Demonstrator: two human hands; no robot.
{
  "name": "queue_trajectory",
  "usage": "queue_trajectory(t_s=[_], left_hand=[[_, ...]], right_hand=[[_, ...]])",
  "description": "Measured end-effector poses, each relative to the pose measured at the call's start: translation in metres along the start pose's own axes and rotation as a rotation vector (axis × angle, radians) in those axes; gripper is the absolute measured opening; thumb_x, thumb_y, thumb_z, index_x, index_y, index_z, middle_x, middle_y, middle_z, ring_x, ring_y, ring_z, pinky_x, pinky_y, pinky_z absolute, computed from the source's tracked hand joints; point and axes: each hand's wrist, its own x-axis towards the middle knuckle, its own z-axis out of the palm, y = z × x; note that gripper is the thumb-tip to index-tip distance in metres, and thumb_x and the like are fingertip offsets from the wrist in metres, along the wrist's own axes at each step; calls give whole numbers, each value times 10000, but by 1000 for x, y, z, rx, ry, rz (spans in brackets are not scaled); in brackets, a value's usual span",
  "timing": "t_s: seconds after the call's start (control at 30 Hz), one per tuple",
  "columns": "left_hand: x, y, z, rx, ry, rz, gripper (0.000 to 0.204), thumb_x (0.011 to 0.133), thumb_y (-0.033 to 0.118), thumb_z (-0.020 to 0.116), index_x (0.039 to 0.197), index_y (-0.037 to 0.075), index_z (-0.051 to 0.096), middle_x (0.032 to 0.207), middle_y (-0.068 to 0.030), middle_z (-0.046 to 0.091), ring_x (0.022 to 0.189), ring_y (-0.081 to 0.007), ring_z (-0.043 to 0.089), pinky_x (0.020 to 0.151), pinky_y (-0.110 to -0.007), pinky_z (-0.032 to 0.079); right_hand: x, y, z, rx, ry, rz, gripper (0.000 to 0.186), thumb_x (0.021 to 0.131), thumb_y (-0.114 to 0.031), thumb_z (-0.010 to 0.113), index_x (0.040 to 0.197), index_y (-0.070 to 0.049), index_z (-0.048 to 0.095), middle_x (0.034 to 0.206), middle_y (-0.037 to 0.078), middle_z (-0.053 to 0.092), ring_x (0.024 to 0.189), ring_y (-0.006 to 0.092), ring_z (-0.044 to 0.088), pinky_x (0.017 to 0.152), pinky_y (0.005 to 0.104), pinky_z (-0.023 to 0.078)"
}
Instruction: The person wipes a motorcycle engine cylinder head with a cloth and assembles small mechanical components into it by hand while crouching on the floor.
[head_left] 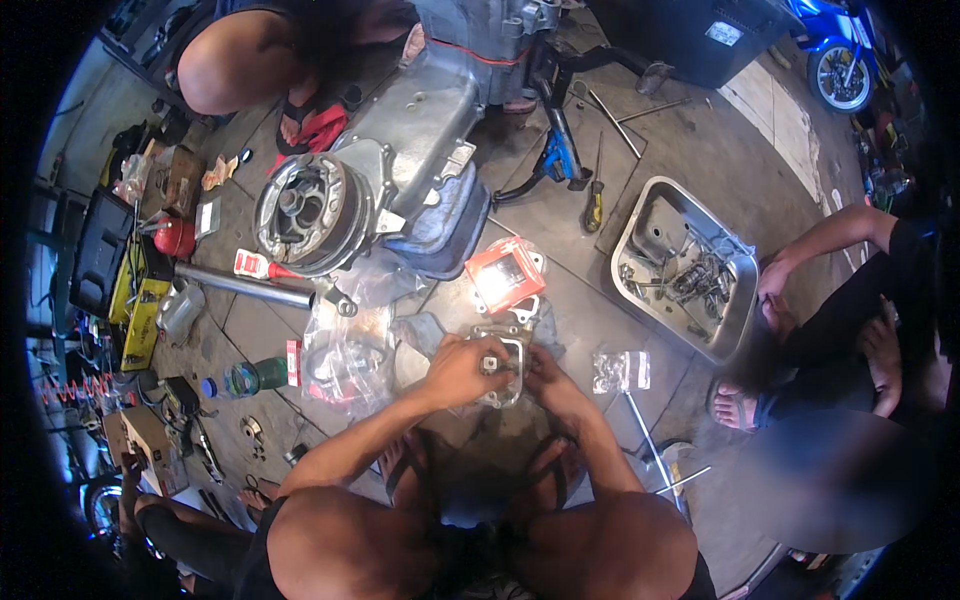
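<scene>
Two hands meet on one metal part on the concrete floor (700, 130), just ahead of our sandalled feet. Our left hand (458, 368) lies over the upper left of the cylinder head (503, 372), fingers curled down onto its top; we cannot tell whether they pinch a small piece there or only press. Our right hand (548, 380) clasps the part's right edge, fingers wrapped round it, steadying it.

The cylinder head is a squarish grey aluminium casting with a dark opening at its middle and rounded corners. Its longer side runs away from us, toward the engine block. It sits between the two hands, so neither has to reach; the left is the one over the central opening, the right is outboard.

Just beyond the casting lies a red and white carton (505, 272), with crumpled clear plastic bags (348, 345) to the left and a small clear packet of parts (618, 370) to the right. Farther off, the big engine case (400, 160) with its round drum lies toward the far left. A steel tray (640, 290) of loose parts stands to the right, where another person's hand (772, 280) reaches its rim.
</scene>
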Motion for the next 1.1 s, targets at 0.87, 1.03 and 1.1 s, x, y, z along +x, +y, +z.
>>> queue_trajectory(t_s=[0.87, 1.03, 1.1], left_hand=[[16, 2, 6, 97, -4, 2, 343, 746, 331, 818, 999, 157, 663, 984, -27, 687, 1001, -249, 635, 933, -380, 367], [16, 0, 8, 87, -27, -37, 350, 761, 344, 807, 1016, 152, 664, 1003, -51, 688, 1029, -266, 626, 951, -396, 361], [17, 3, 7, 88, -37, -50, 350, 765, 344, 805, 1020, 151, 663, 1015, -60, 686, 1033, -273, 624, 958, -399, 361]], right_hand=[[10, 2, -15, -213, 36, -37, 524, 935, 1, 546, 1424, -65, 371, 1206, 131, 624, 1115, 192, 580, 952, 328, 451], [8, 1, -12, -164, 44, -12, 528, 937, -40, 577, 1418, -85, 364, 1205, 159, 628, 1138, 276, 602, 967, 374, 458], [7, -4, -12, -196, 50, 3, 540, 928, -28, 583, 1418, -85, 362, 1219, 165, 623, 1140, 280, 603, 968, 374, 456]])
